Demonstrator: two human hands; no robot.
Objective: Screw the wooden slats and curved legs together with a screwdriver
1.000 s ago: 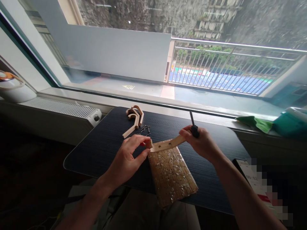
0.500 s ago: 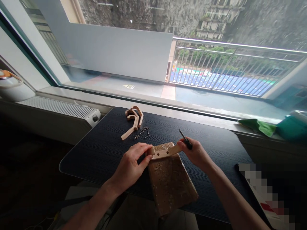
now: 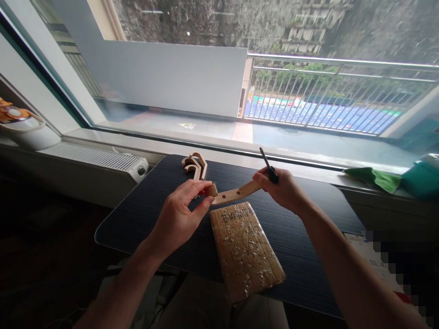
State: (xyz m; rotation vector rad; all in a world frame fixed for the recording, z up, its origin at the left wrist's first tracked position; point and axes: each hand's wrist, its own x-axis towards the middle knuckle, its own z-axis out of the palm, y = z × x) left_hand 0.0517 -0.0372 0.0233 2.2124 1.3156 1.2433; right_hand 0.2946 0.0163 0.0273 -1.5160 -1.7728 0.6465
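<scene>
A curved light wooden piece point(image 3: 233, 194) with small holes is held in the air between both hands, above a brown perforated board point(image 3: 245, 250) lying on the dark table point(image 3: 147, 219). My left hand point(image 3: 180, 214) pinches the piece's left end. My right hand point(image 3: 283, 189) grips the right end together with a small black screwdriver point(image 3: 268, 165) that points up and away.
More curved wooden pieces point(image 3: 195, 165) lie at the table's far edge, by the window sill. A radiator point(image 3: 99, 157) stands to the left. Green cloth point(image 3: 375, 177) rests on the sill at right. Papers point(image 3: 365, 249) lie at the table's right end.
Both hands lifted the wooden piece off the perforated board, up and away from me. The screwdriver rose with my right hand. The board now lies uncovered.
</scene>
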